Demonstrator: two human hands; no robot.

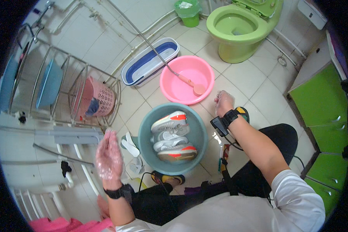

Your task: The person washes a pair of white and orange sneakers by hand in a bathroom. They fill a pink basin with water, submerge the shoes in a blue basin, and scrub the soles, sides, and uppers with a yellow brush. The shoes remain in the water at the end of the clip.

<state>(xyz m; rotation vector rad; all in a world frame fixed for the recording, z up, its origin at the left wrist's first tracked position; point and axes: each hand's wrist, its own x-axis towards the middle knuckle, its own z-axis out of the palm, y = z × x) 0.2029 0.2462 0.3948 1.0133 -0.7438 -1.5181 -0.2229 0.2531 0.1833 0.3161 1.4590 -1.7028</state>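
Note:
A blue-green plastic basin (pixel 201 130) stands on the floor before me. Inside it, a pair of white and grey sneakers (pixel 169 126) with orange patches lies on its sides. My left hand (pixel 108 158) is raised left of the basin, palm up and fingers extended, in what looks like a clear, wet plastic glove. Nothing is in it. My right hand (pixel 224 101), similarly covered, is up to the right of the basin, near a pink basin (pixel 165 90); its fingers look curled, and no held thing shows. White insoles (pixel 130 145) lie left of the sneakers' basin.
A shower head (pixel 198 90) on a metal pipe rests in the pink basin. Behind are a blue and white folding tub (pixel 130 71), green bin (pixel 190 20) and green toilet (pixel 233 49). A metal rack (pixel 87 68) stands left, green cabinets (pixel 313 95) right. Slim tubes (pixel 221 159) lie near my knee.

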